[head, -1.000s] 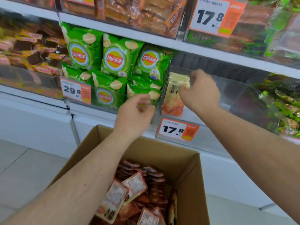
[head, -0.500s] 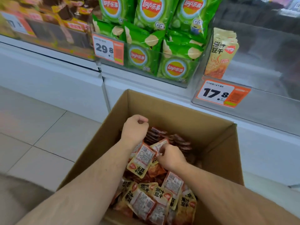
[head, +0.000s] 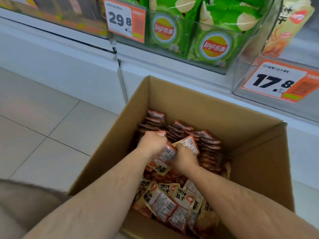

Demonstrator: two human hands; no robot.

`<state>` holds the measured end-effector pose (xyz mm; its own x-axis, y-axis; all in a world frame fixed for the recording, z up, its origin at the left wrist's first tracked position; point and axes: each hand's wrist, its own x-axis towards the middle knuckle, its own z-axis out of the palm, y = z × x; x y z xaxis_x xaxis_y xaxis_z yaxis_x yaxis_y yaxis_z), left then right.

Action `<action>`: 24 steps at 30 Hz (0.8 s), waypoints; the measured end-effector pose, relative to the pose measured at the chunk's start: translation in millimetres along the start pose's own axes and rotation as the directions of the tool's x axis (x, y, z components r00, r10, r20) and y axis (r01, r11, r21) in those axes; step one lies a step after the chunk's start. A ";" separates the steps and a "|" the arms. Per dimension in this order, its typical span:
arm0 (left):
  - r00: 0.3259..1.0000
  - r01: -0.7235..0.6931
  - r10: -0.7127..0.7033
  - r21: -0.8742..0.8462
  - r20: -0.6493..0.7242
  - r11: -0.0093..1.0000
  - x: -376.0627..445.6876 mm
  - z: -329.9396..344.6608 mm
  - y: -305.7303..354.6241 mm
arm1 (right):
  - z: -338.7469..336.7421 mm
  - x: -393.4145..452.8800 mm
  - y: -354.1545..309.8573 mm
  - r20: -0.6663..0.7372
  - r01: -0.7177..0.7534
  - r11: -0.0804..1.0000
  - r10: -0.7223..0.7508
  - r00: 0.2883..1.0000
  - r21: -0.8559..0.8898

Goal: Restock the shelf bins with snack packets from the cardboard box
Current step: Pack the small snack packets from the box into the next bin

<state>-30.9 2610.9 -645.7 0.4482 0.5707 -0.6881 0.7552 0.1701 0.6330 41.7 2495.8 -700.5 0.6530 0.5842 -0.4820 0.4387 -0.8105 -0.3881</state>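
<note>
A: Where are the packets?

B: Small flat orange-and-cream plastic snack packets (head: 172, 202) fill the open brown cardboard box (head: 181, 107) on the floor, below the shelf. Left hand (head: 152, 144) and right hand (head: 184, 158) are both down in the heap, fingers curled round a cluster of packets (head: 166, 155) between them, likely gathering a bunch to cut trips.

A: Destination?

B: Probably the clear plastic bin (head: 241, 87) tagged 17.8, up right (one matching packet (head: 283, 37) stands there already). Green crisp bags (head: 214, 42) sit in the next bin.
</note>
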 end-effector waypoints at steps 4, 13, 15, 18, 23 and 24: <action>0.901 0.286 -0.265 -0.011 0.344 0.958 -12.2 1.9 2.6 | -40.7 -28.2 9.8 -0.193 0.176 0.983 -0.184 0.964 -0.061; 0.953 0.201 -0.105 -0.331 0.285 0.922 -11.3 11.4 4.6 | -34.1 -64.5 30.7 -0.080 0.080 0.996 -0.082 0.993 -0.032; 0.962 0.163 -0.088 -0.284 0.258 0.945 -11.4 8.2 1.4 | -20.0 -57.7 45.5 0.094 -0.087 0.992 0.096 0.991 -0.088; 0.971 0.109 -0.058 -0.211 0.233 0.971 -11.1 5.2 -4.9 | 0.1 -52.7 61.4 0.284 -0.162 0.970 0.210 0.935 -0.183; 0.974 0.108 -0.055 -0.238 0.222 0.965 -8.1 -1.3 -7.1 | 28.4 -45.8 70.2 0.410 -0.112 0.936 0.251 0.877 -0.333; 0.974 0.108 -0.053 -0.244 0.219 0.964 -7.5 -1.1 -6.0 | 28.7 -45.0 68.2 0.398 -0.103 0.932 0.247 0.883 -0.349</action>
<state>-39.3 2606.6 -643.9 0.5010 0.3712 -0.7818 0.6594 0.4214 0.6226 24.5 2415.4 -727.8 0.4392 0.3329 -0.8344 0.5569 -0.8297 -0.0379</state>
